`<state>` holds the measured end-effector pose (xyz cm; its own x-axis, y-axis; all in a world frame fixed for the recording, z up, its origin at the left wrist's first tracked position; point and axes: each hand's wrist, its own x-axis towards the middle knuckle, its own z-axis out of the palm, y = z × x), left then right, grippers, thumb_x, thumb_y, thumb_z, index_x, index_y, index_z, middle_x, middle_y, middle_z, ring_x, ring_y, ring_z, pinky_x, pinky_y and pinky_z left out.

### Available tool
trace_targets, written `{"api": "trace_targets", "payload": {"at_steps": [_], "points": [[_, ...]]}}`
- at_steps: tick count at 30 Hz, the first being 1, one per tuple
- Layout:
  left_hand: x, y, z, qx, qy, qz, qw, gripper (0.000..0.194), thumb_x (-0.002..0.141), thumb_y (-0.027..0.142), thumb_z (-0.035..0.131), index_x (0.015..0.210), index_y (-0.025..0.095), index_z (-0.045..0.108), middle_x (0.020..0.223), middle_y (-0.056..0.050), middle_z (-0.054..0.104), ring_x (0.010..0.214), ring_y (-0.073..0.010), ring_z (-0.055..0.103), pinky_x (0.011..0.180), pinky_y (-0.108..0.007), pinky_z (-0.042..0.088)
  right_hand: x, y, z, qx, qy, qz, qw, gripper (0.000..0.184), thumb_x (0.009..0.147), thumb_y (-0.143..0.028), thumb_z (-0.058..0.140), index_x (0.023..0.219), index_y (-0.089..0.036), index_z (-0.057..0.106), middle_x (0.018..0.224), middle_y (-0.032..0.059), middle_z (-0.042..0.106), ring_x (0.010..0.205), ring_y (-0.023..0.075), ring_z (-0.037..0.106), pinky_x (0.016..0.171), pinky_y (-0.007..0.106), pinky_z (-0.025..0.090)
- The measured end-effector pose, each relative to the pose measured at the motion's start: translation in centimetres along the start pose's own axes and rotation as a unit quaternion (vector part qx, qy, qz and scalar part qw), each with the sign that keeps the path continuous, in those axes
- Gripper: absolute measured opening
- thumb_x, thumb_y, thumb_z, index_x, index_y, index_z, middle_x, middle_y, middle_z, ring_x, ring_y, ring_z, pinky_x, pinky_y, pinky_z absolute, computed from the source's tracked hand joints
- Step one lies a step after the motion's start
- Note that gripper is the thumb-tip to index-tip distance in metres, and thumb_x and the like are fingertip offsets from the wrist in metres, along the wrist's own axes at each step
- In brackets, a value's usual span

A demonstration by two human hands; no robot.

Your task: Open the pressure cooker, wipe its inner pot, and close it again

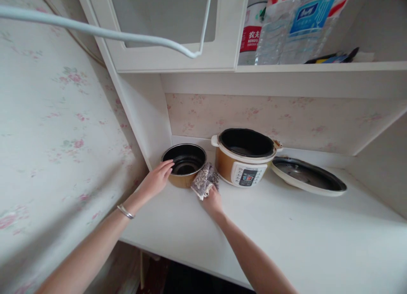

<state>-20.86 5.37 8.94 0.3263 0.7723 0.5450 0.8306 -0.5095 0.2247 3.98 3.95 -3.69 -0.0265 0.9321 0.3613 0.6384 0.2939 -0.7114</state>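
Note:
A round inner pot (182, 181), black inside and gold outside, stands upright on the white counter (254, 226). My left hand (157, 179) grips its left rim, with fingertips reaching over the edge and the thumb hidden. In my right hand (212, 200) is a bunched grey-brown patterned cloth (205, 179), pressed against the pot's right outer side. Just right of the cloth sits the pressure cooker body (225, 169), lidless, gold and white with a control panel in front. Its detached lid (302, 173) lies with the dark inside facing up, further right.
Above the counter hang a white cabinet door (233, 31) and an open shelf (318, 68) holding water bottles (295, 31). A white cable (127, 37) crosses the upper left, close to the camera. A papered wall (63, 128) borders the left side.

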Motion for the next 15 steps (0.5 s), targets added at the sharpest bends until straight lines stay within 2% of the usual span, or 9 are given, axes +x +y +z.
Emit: {"api": "trace_targets", "payload": {"at_steps": [4, 7, 10, 15], "points": [[-0.5, -5.1, -0.8, 0.042, -0.066, 0.016, 0.997, 0.041, 0.094, 0.040, 0.036, 0.118, 0.021, 0.064, 0.129, -0.006, 0.058, 0.123, -0.0228, 0.049, 0.106, -0.043, 0.038, 0.0, 0.2, 0.2, -0.006, -0.009, 0.015, 1.000, 0.042, 0.075, -0.020, 0.057, 0.117, -0.024, 0.059, 0.120, 0.0078, 0.059, 0.099, 0.0202, 0.060, 0.084, 0.030, 0.047], [-0.6, -6.3, -0.2, 0.023, -0.080, 0.029, 0.996, 0.039, 0.093, 0.043, 0.040, 0.113, 0.023, 0.067, 0.119, -0.003, 0.065, 0.119, -0.0219, 0.053, 0.103, -0.041, 0.042, 0.0, 0.2, 0.2, -0.005, -0.007, 0.019, 1.000, 0.042, 0.074, -0.019, 0.057, 0.116, -0.025, 0.059, 0.122, 0.0076, 0.058, 0.098, 0.0201, 0.060, 0.084, 0.030, 0.047], [-0.5, -5.2, 0.9, -0.006, -0.066, 0.031, 0.997, 0.034, 0.092, 0.041, 0.043, 0.103, 0.024, 0.071, 0.107, -0.002, 0.070, 0.114, -0.0208, 0.056, 0.100, -0.039, 0.044, 0.1, 0.1, 0.2, -0.006, -0.002, 0.028, 1.000, 0.042, 0.073, -0.018, 0.056, 0.115, -0.025, 0.059, 0.120, 0.0064, 0.059, 0.098, 0.0197, 0.059, 0.085, 0.031, 0.047], [0.1, -1.1, 2.4, -0.047, -0.034, -0.012, 0.998, 0.030, 0.091, 0.041, 0.047, 0.094, 0.025, 0.072, 0.099, -0.002, 0.071, 0.099, -0.0177, 0.063, 0.099, -0.035, 0.043, 0.1, 0.2, 0.3, -0.007, 0.007, 0.035, 0.999, 0.040, 0.073, -0.017, 0.054, 0.111, -0.023, 0.061, 0.116, 0.0065, 0.060, 0.096, 0.0201, 0.060, 0.086, 0.032, 0.047]]}}
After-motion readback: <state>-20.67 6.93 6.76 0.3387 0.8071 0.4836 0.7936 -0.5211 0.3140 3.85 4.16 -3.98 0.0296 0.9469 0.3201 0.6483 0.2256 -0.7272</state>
